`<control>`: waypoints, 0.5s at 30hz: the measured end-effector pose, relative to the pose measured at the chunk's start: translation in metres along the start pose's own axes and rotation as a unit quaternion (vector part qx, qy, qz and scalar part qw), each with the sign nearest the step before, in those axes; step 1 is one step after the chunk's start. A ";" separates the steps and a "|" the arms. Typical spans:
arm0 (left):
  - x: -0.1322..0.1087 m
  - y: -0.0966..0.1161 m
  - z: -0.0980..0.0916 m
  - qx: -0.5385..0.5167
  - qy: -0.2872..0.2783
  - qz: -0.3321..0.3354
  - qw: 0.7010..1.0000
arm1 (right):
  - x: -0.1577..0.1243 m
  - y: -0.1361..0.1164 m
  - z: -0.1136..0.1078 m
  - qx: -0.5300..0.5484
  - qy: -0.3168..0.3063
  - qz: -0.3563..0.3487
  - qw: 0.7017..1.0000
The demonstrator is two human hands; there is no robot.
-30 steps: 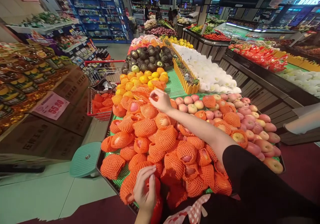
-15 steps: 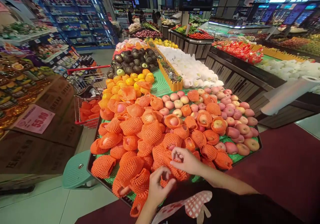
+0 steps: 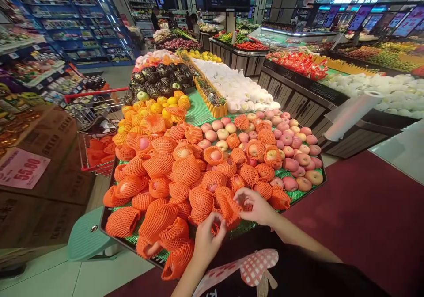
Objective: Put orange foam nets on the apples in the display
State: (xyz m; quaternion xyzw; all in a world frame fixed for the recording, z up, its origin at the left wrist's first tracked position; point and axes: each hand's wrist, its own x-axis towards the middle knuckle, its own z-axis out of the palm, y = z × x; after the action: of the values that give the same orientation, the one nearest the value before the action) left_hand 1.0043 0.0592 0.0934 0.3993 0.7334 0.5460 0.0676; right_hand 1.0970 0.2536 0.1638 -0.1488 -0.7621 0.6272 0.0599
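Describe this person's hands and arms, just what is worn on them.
Both the left hand and the right hand are bare: no gloves, and no rings or watch visible. A black sleeve shows only high on the right side; nothing covers either wrist.

The bench [image 3: 309,192] is a big flat tray with a dark rim. A green mat [image 3: 198,109] covers it. At the near end, apples sit in orange nets [image 3: 185,171], piled close together. Just beside them on the right lie bare pink apples [image 3: 293,153]. Farther back are oranges [image 3: 167,101], then dark round fruit [image 3: 159,74]. A little yellow fence [image 3: 215,109] runs along the far part.
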 end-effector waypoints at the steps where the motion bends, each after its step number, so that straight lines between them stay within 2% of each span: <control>1: -0.001 0.000 0.000 0.005 0.013 -0.004 1.000 | 0.000 0.000 -0.004 -0.027 0.031 -0.026 0.999; 3: -0.003 0.000 -0.001 0.011 0.029 -0.004 1.000 | 0.001 0.000 -0.009 -0.081 0.061 -0.076 0.992; 7: -0.002 0.001 -0.005 0.015 0.032 0.027 0.999 | 0.003 0.006 -0.008 -0.184 0.031 -0.138 0.973; 10: 0.000 0.003 -0.006 0.009 0.036 0.058 0.998 | 0.005 0.015 0.000 -0.291 0.031 -0.177 0.940; 15: 0.003 0.007 -0.007 -0.022 0.053 0.106 0.993 | 0.006 0.022 0.012 -0.420 -0.086 -0.211 0.879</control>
State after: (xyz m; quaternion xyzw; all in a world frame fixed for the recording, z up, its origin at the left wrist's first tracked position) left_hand 1.0023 0.0564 0.1029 0.4439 0.6770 0.5866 -0.0209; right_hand 1.0910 0.2476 0.1394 0.0588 -0.9695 0.2312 0.0572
